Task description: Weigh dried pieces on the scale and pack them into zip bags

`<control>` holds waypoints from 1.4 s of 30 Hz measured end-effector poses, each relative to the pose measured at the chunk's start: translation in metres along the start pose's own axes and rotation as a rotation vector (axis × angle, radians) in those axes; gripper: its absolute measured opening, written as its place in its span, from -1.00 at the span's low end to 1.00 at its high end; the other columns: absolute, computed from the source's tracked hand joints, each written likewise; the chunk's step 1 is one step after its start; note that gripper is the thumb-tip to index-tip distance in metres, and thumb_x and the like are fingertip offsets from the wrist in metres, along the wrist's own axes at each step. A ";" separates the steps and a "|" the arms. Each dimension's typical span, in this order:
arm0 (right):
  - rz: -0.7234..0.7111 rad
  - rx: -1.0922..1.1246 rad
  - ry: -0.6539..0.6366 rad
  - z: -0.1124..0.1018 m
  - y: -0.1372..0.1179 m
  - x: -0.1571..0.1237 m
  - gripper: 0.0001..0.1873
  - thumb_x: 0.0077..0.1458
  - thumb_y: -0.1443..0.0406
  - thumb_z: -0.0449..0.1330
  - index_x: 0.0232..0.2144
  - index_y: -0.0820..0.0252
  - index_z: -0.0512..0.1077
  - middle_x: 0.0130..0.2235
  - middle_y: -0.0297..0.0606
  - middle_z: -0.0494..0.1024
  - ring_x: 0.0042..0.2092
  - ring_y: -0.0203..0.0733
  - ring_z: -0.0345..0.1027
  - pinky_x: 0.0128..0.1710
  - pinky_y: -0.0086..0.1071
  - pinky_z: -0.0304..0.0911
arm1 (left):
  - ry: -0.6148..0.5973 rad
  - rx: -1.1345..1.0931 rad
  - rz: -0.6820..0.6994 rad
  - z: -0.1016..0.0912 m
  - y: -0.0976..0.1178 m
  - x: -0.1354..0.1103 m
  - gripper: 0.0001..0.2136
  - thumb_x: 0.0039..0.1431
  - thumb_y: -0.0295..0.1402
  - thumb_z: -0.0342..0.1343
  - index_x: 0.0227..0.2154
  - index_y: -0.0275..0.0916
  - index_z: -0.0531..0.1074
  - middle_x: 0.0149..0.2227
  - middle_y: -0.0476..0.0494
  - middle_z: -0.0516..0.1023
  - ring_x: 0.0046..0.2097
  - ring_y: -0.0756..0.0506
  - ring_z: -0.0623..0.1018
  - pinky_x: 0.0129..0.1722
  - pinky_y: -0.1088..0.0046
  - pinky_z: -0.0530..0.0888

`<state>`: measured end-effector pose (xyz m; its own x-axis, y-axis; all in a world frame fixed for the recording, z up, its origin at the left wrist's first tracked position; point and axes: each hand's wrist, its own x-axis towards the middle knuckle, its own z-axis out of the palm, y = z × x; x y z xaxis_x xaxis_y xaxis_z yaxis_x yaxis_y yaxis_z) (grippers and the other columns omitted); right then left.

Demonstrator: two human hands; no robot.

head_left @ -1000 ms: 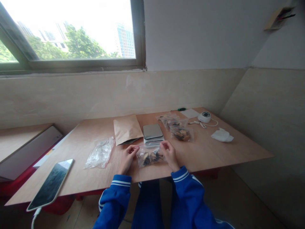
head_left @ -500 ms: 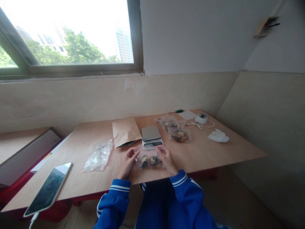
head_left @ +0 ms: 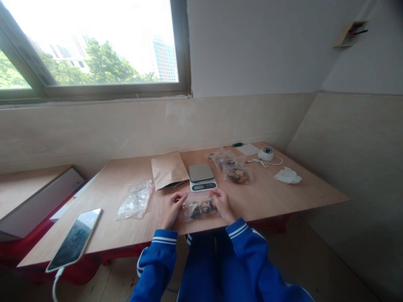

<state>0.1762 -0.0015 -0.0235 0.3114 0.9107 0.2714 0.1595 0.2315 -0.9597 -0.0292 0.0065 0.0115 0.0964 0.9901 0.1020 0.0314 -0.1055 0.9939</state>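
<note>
A clear zip bag [head_left: 199, 216] with dark and tan dried pieces inside lies at the table's front edge. My left hand [head_left: 174, 207] pinches its top left corner. At the top right corner, my right hand [head_left: 223, 205] has thumb and fingers closed on the same bag. Just beyond the bag sits a white kitchen scale [head_left: 202, 174] with nothing on its plate. Left of the scale, a brown paper pouch [head_left: 169, 170] lies with its mouth toward me. Several filled zip bags [head_left: 237, 175] lie to the right of the scale.
Clear plastic bags [head_left: 136, 200] lie on the left, and a phone [head_left: 75, 239] with a cable rests at the table's left front edge. On the right are a white dome camera [head_left: 267, 154], a crumpled tissue [head_left: 287, 175], a paper sheet [head_left: 248, 149] and a green-handled tool [head_left: 237, 144].
The bag between my hands lies flatter, its top edge lowered away from the scale, so the scale's display now shows. Both hands keep their hold on it. The view has shifted slightly.
</note>
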 end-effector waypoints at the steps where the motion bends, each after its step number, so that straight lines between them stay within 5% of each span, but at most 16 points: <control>1: -0.031 -0.039 -0.008 -0.001 -0.004 0.002 -0.69 0.05 0.10 0.15 -0.46 0.23 0.46 -0.49 -0.24 0.53 -0.43 -0.16 0.39 -0.41 -0.35 0.27 | 0.007 0.004 0.004 0.000 0.000 -0.001 -0.69 -0.04 -0.08 0.19 -0.43 -0.27 0.49 -0.40 -0.08 0.52 -0.31 -0.07 0.48 -0.31 0.48 0.38; 6: -0.366 -0.519 -0.008 -0.002 -0.044 0.007 -0.73 0.12 0.24 0.10 -0.15 0.18 0.47 -0.11 -0.11 0.52 -0.04 -0.02 0.31 -0.03 -0.15 0.16 | 0.007 0.044 0.023 -0.002 0.000 -0.002 -0.68 -0.05 -0.06 0.19 -0.42 -0.26 0.51 -0.37 -0.09 0.54 -0.28 -0.09 0.48 -0.28 0.46 0.39; 8: -0.451 -0.669 -0.120 0.006 -0.061 0.007 -0.70 0.12 0.28 0.12 -0.07 0.15 0.44 -0.03 -0.12 0.48 0.02 -0.02 0.24 0.02 -0.14 0.09 | 0.005 0.052 0.028 -0.002 -0.001 -0.001 -0.69 -0.06 -0.08 0.20 -0.42 -0.25 0.51 -0.37 -0.09 0.55 -0.27 -0.10 0.49 -0.26 0.45 0.39; 13: -0.521 -0.868 -0.508 0.038 -0.079 0.013 -0.81 0.17 0.23 0.13 -0.38 0.13 0.52 -0.30 -0.20 0.58 -0.15 -0.08 0.33 -0.06 -0.17 0.03 | 0.003 0.018 0.070 -0.003 -0.005 0.001 -0.74 -0.05 -0.13 0.21 -0.41 -0.23 0.53 -0.34 -0.09 0.58 -0.25 -0.10 0.51 -0.22 0.43 0.39; 21: -0.626 -1.048 -0.497 0.050 -0.071 0.016 -0.81 0.19 0.42 0.04 -0.37 0.20 0.45 -0.39 -0.16 0.55 -0.27 -0.09 0.37 -0.17 -0.26 0.03 | 0.013 0.008 0.074 -0.004 -0.007 0.003 -0.76 -0.02 -0.15 0.20 -0.39 -0.21 0.55 -0.31 -0.11 0.59 -0.21 -0.12 0.52 -0.15 0.37 0.39; 30: -0.567 -0.977 -0.548 0.041 -0.064 0.017 -0.74 0.27 0.19 0.00 -0.27 0.18 0.44 -0.31 -0.20 0.60 -0.26 -0.15 0.42 -0.15 -0.31 0.03 | 0.100 -0.022 0.083 -0.005 -0.008 0.003 -0.71 -0.06 -0.11 0.21 -0.41 -0.25 0.53 -0.36 -0.11 0.57 -0.26 -0.11 0.50 -0.21 0.39 0.39; 35: -0.436 -1.011 -0.578 0.026 -0.070 0.022 -0.71 0.27 0.25 0.00 -0.35 0.13 0.50 -0.34 -0.25 0.61 -0.30 -0.20 0.41 -0.17 -0.35 0.01 | 0.077 -0.007 0.049 -0.004 -0.004 0.002 -0.72 -0.06 -0.12 0.22 -0.42 -0.26 0.53 -0.39 -0.09 0.55 -0.29 -0.08 0.48 -0.26 0.45 0.37; 42: -0.430 -0.981 -0.586 0.026 -0.066 0.023 -0.70 0.24 0.14 0.04 -0.30 0.12 0.53 -0.33 -0.24 0.62 -0.27 -0.18 0.41 -0.17 -0.35 0.01 | 0.155 -0.091 0.043 -0.003 -0.006 0.002 -0.71 -0.07 -0.11 0.23 -0.44 -0.27 0.51 -0.42 -0.07 0.53 -0.33 -0.05 0.46 -0.31 0.48 0.35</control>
<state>0.1485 0.0134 0.0445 -0.3704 0.8984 0.2360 0.8637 0.4266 -0.2685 -0.0325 0.0093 0.0062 -0.0585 0.9881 0.1425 -0.0606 -0.1460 0.9874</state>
